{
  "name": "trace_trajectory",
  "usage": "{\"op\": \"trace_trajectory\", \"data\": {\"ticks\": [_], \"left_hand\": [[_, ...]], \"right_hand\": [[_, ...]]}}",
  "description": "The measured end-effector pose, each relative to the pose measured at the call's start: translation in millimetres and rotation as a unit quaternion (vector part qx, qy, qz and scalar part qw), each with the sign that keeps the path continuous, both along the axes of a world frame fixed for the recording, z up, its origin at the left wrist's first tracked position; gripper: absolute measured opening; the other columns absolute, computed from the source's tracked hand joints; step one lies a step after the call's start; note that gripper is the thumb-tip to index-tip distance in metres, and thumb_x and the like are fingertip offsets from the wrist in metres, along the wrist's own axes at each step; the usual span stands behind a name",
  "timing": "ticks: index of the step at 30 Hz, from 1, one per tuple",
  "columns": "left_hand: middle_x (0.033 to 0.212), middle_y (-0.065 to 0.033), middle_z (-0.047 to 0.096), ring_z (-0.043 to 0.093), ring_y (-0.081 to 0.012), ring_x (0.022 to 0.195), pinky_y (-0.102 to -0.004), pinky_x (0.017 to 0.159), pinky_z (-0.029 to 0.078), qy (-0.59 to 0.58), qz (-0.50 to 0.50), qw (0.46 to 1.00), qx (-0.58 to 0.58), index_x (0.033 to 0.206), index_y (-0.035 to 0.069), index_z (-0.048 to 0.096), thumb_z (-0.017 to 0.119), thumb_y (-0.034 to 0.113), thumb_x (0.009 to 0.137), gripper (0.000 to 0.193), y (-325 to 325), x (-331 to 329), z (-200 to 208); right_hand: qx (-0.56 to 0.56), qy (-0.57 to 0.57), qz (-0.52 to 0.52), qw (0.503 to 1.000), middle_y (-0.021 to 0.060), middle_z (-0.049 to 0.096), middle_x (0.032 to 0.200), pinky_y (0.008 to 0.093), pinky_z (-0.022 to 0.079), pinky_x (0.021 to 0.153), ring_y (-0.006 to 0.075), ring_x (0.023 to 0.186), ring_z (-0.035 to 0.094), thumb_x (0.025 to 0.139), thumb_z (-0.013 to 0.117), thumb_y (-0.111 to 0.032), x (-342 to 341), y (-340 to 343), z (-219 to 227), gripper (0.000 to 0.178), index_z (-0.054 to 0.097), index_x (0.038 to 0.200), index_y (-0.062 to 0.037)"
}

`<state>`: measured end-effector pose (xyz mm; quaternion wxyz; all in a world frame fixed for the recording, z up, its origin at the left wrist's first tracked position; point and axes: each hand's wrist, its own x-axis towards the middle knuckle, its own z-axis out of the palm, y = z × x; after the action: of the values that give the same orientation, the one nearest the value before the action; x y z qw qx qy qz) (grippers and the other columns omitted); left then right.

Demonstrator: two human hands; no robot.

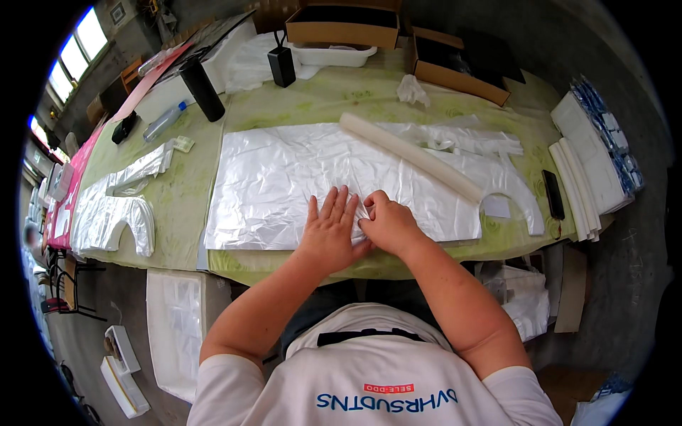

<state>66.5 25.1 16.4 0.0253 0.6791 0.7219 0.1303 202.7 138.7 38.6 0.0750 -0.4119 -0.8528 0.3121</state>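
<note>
A shiny white plastic apron (273,177), wrinkled and spread flat, covers the middle of the table, its curved neck cutout and straps at the right end. My left hand (328,231) lies flat on its near part, fingers stretched out. Close beside it, my right hand (388,224) is closed, thumb and fingertips pinching the plastic; the exact fold between them is hard to make out. Across the apron slants a long pale tube (412,157), beyond my right hand. Another piece of white plastic with a curved cutout (114,213) lies at the far left of the table.
Toward the back stand a black cylinder (202,90), a black box-shaped object with a loop (282,65) and open cardboard boxes (342,27). A plastic bottle (165,121) lies at left. A phone (553,194) and white rolls (574,188) lie at the right edge.
</note>
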Motion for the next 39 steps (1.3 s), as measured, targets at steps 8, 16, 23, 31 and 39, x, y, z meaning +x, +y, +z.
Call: {"op": "trace_trajectory", "data": {"ticks": [8,16,23,31,39], "left_hand": [[0.160,-0.0125,0.041,0.037,-0.0288,0.149,-0.0624,0.121,0.018,-0.028,-0.074,0.997,0.009,0.149,0.009,0.048,0.075,0.025,0.079,0.076,-49.2,10.1,6.8],[0.144,-0.0061,0.058,0.051,-0.0281,0.136,-0.0507,0.116,0.033,-0.132,-0.072,0.987,0.063,0.131,0.013,0.065,0.069,0.003,0.075,0.057,-39.2,-7.4,1.4],[0.108,-0.0052,0.071,0.062,-0.0295,0.110,-0.0434,0.097,0.046,-0.171,0.046,0.970,0.168,0.090,0.007,0.075,0.077,0.017,0.083,0.013,-29.6,-13.7,-5.0],[0.100,-0.0037,0.067,0.059,-0.0282,0.106,-0.0441,0.095,0.041,-0.113,0.095,0.976,0.157,0.080,0.007,0.072,0.076,0.026,0.085,0.020,-17.0,-16.6,1.2],[0.134,-0.0066,0.059,0.048,-0.0321,0.131,-0.0532,0.113,0.030,-0.071,0.053,0.989,0.117,0.122,0.016,0.066,0.073,0.032,0.088,0.038,-3.6,-12.7,4.9]], "right_hand": [[-0.157,0.113,0.031,0.981,0.0127,0.072,0.088,0.0461,0.052,0.081,0.0350,0.084,0.068,0.084,0.069,-0.010,60.1,-51.2,19.6,0.028,0.058,0.109,-0.0044],[0.194,0.186,0.215,0.939,0.0078,0.062,0.130,0.0456,0.042,0.102,0.0351,0.116,0.055,0.074,0.073,-0.010,63.9,-13.7,-13.2,0.048,0.067,0.121,-0.0145],[0.194,0.169,0.148,0.955,0.0092,0.064,0.101,0.0455,0.047,0.083,0.0332,0.093,0.058,0.079,0.075,-0.017,35.3,-1.7,-20.9,0.013,0.068,0.086,-0.0088],[0.286,0.148,0.067,0.944,0.0085,0.062,0.087,0.0461,0.049,0.074,0.0319,0.085,0.060,0.084,0.070,-0.022,19.6,-8.1,-37.9,0.016,0.066,0.077,-0.0075],[0.299,0.130,0.031,0.945,0.0114,0.060,0.086,0.0476,0.048,0.074,0.0342,0.085,0.059,0.083,0.067,-0.018,15.3,-12.5,-38.3,0.014,0.062,0.079,-0.0062]]}}
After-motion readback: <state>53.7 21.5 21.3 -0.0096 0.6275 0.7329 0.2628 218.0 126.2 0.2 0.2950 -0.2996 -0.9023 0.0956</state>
